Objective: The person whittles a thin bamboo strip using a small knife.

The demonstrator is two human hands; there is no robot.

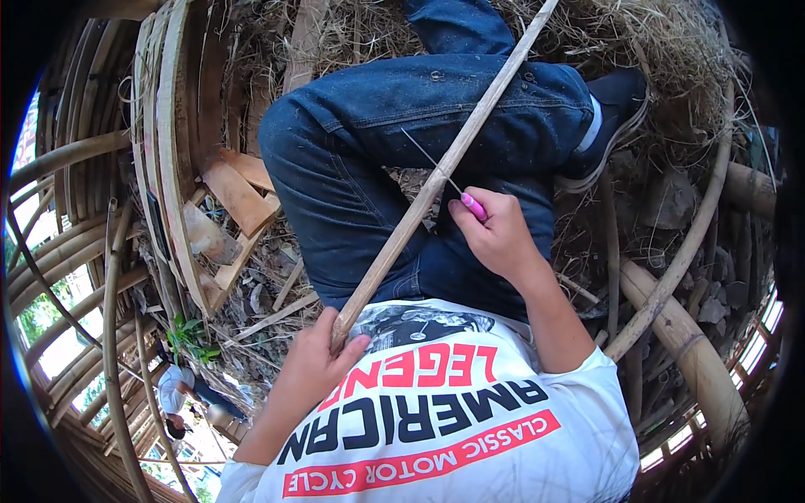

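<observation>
A long pale wooden stick (470,138) slants from beside my belly up over my jeans (352,180) and out past the top edge. My left hand (317,356) is wrapped round its lower end. In my right hand (501,235) is a slim knife-like tool, gripped by its pink handle (475,207). Its thin metal blade (417,143) crosses the stick at mid-length, with the tip pointing up and left. Whether the blade is cutting into the wood or only touching it, I cannot tell.
Wooden planks and blocks (237,194) lie at the left, beside curved slats (159,126). Dry straw (646,42) covers the upper right. Thick bamboo poles (683,348) stand on the right. Another person (178,390) is at the lower left, beyond a bamboo framework (109,327).
</observation>
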